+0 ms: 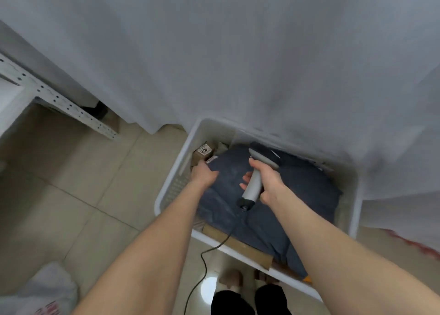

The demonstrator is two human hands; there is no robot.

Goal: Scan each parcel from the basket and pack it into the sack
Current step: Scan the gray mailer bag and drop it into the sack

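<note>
A white plastic basket [173, 183] stands on the floor in front of me. A large dark blue soft parcel [297, 195] fills most of it. My left hand [203, 174] grips that parcel at its upper left corner. My right hand [266, 179] is closed around the grey handle of a barcode scanner [254, 183], whose dark head points away over the parcel. A small brown box with a white label [202, 152] lies in the basket's far left corner. A flat brown cardboard parcel [240, 245] lies along the near rim. The white sack [45, 288] sits at the bottom left.
The scanner's black cable [207, 262] trails down over the basket's near rim to the tiled floor. A white curtain [238, 52] hangs behind the basket. A white perforated metal shelf frame [59, 100] stands at the left. My feet [240, 283] are beside the near rim.
</note>
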